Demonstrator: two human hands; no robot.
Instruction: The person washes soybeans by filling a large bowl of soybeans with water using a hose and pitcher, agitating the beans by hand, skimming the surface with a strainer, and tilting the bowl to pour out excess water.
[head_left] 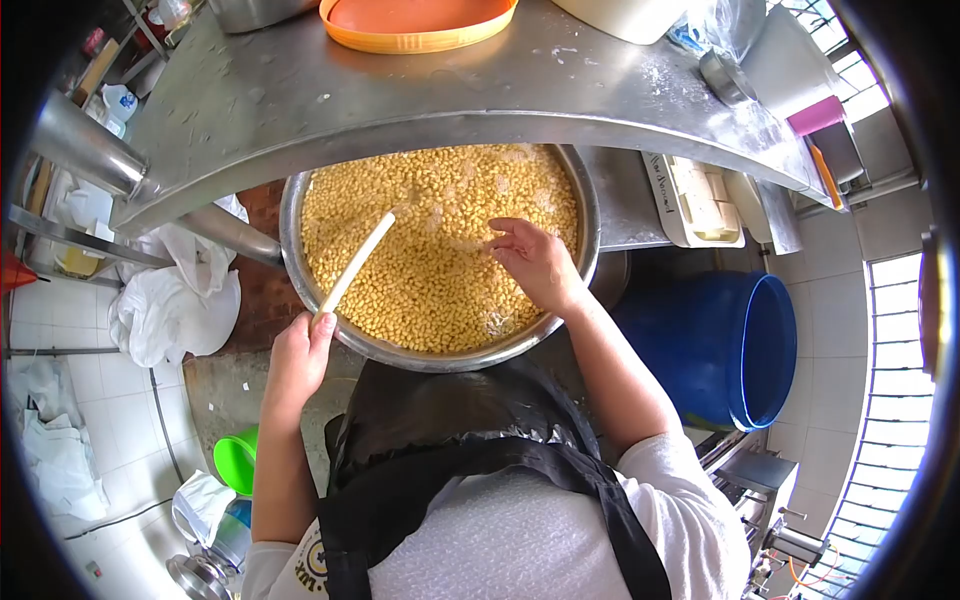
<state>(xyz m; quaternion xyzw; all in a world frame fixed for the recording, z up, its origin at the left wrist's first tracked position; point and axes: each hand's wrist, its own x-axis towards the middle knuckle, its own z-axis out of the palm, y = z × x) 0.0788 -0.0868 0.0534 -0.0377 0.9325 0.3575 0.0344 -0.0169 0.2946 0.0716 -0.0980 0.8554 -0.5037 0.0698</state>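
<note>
A wide metal basin (590,215) holds a mass of small yellow grains (420,290) that look like corn kernels or beans, wet in places with a little froth. My left hand (301,355), at the basin's near left rim, is closed round the lower end of a long, pale, flat stick (358,262). The stick slants up and right over the grains, its far end above them. Over the right part of the basin is my right hand (540,268), fingers apart and partly curled, with nothing visible in them. Whether its fingertips touch the grains I cannot tell.
A metal table (400,100) overhangs the basin's far side, carrying an orange tray (420,42) and a small metal bowl (727,78). A blue barrel (690,340) stands at right, near a white container (705,205) of pale blocks. White bags (175,300) and a green bucket (236,460) are left.
</note>
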